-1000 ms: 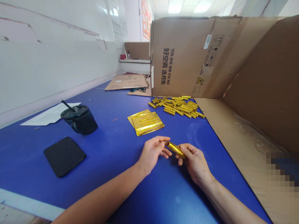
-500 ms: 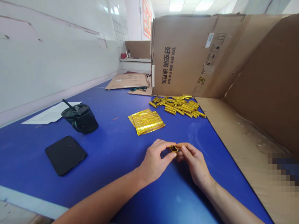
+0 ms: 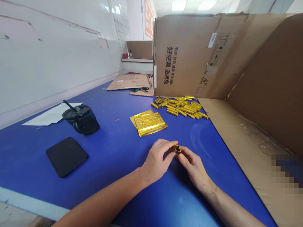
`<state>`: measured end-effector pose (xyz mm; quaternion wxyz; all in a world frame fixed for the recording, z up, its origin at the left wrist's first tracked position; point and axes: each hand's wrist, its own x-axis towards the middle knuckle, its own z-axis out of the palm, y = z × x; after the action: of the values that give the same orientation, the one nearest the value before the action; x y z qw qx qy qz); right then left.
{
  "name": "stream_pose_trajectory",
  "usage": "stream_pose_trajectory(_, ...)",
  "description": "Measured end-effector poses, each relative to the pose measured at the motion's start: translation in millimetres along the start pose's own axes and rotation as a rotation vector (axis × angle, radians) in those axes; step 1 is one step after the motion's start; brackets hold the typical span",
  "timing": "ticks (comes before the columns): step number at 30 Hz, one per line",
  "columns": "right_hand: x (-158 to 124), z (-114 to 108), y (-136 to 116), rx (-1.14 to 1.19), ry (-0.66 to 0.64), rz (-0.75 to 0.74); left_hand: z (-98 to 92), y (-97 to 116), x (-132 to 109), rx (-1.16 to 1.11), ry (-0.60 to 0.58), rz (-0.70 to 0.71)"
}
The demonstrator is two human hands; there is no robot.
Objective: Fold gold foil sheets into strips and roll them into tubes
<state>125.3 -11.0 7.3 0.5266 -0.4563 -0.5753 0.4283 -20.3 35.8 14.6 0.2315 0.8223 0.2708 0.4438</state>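
Note:
Between my two hands is a small gold foil tube [image 3: 177,148], its dark open end facing me. My left hand [image 3: 159,160] pinches its left side with thumb and index finger. From the right, the thumb and fingers of my right hand [image 3: 195,167] close on the same tube. Most of its length is hidden behind the fingers. Beyond my hands, flat gold foil packets [image 3: 151,123] overlap on the blue table [image 3: 113,151]. A heap of similar gold tubes [image 3: 183,107] lies farther back to the right.
At the left stand a dark lidded mug [image 3: 81,119] with a straw and a black flat pad [image 3: 67,156]. White paper [image 3: 44,115] lies behind the mug. A large cardboard box [image 3: 189,56] borders the back and right, with flat cardboard [image 3: 129,82] beside it.
Both hands have shifted their grip slightly and turned the tube, so its open end now looks squarer. The right thumb has moved lower and left. Everything else stays put.

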Motion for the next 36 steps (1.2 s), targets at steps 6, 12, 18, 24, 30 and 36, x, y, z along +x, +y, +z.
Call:
stream_pose_trajectory(6, 2, 1, -2, 0.03, 0.091, 0.053, 0.2, -2, 1, 0.204, -0.078, 0.142)
stream_pose_trajectory(12, 5, -3, 1, 0.151, 0.17, 0.069, -4.9, -4, 7, -0.006, -0.051, -0.175)
stream_pose_trajectory(18, 7, -8, 7, 0.178, 0.187, 0.032, -3.3, -16, 14, -0.497, -0.073, -0.543)
stream_pose_trajectory(24, 4, -8, 8, -0.031, 0.234, -0.048, 0.4, -12, 10, -0.493, -0.071, -0.466)
stream_pose_trajectory(30, 3, -6, 5, -0.111, 0.15, -0.138, 1.7, -11, 7, -0.444, -0.08, -0.433)
stream_pose_trajectory(36, 3, -6, 2, -0.204, 0.125, -0.185, 2.7, -9, 8, -0.553, -0.095, -0.499)
